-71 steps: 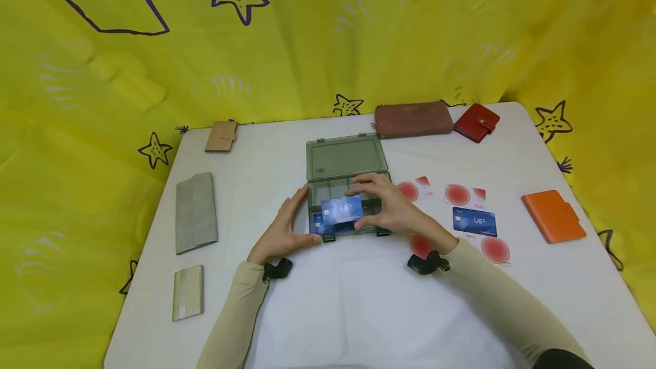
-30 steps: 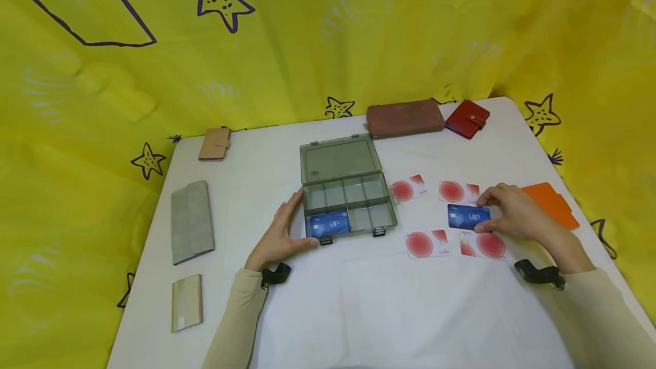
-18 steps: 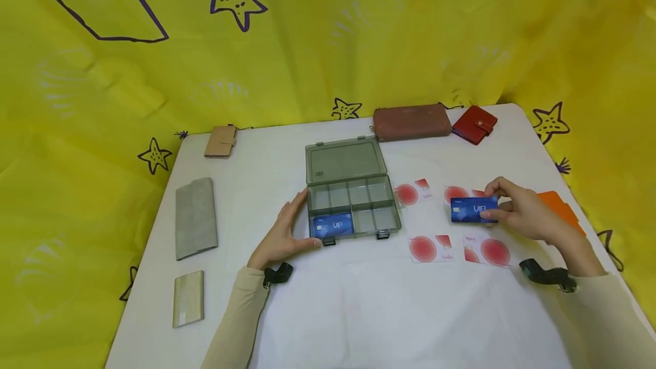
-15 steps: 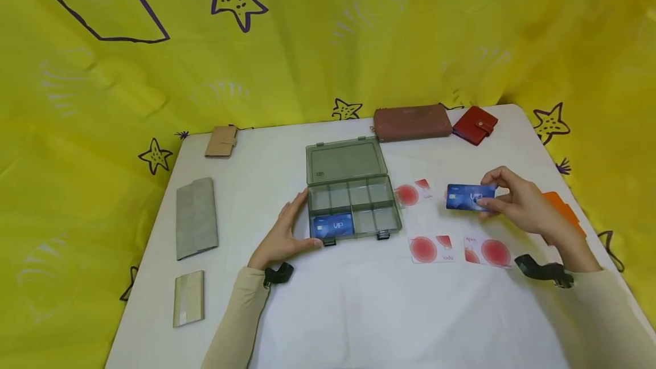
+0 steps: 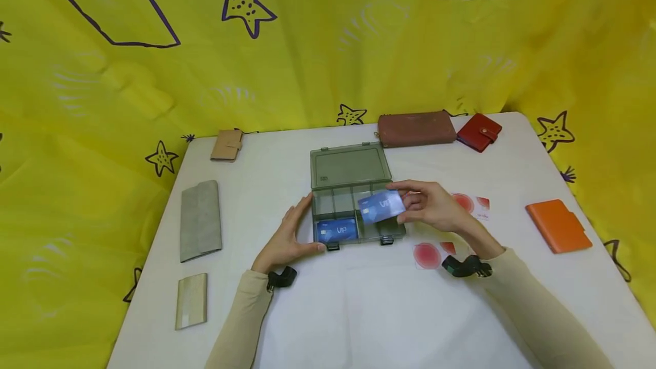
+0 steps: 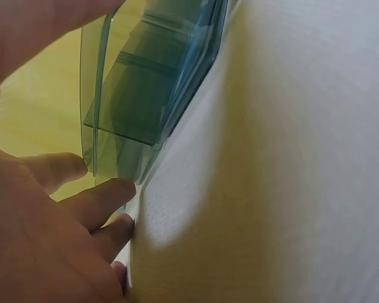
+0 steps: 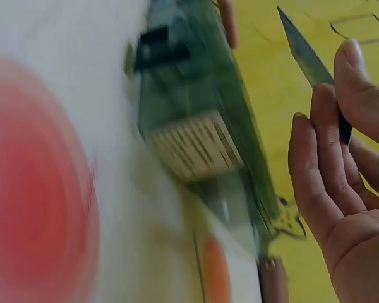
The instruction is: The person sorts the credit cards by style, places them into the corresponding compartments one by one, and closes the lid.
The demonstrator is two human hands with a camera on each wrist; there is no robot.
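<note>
A translucent grey-green divided box (image 5: 351, 165) lies at mid-table with its lid folded back. In its front-left compartment sits a blue VIP card (image 5: 336, 231). My right hand (image 5: 430, 206) pinches another blue VIP card (image 5: 379, 206) by its right end, slightly tilted, above the right half of the box. The right wrist view shows that card (image 7: 303, 53) edge-on between thumb and fingers, apart from the box. My left hand (image 5: 287, 241) rests against the box's left side, fingers extended and thumb at the front-left corner; its fingertips (image 6: 123, 189) meet the box wall.
White cards with red circles (image 5: 426, 255) lie right of the box, partly hidden by the right arm. An orange wallet (image 5: 558, 225) is farther right. A brown long wallet (image 5: 416, 128) and red wallet (image 5: 480, 132) lie behind. Tan (image 5: 226, 145), grey (image 5: 200, 221) and beige (image 5: 191, 300) wallets line the left.
The earlier blue card was laid in the front-left compartment. My right hand then picked up the second blue card at the right and carried it left over the box. The left hand stayed put.
</note>
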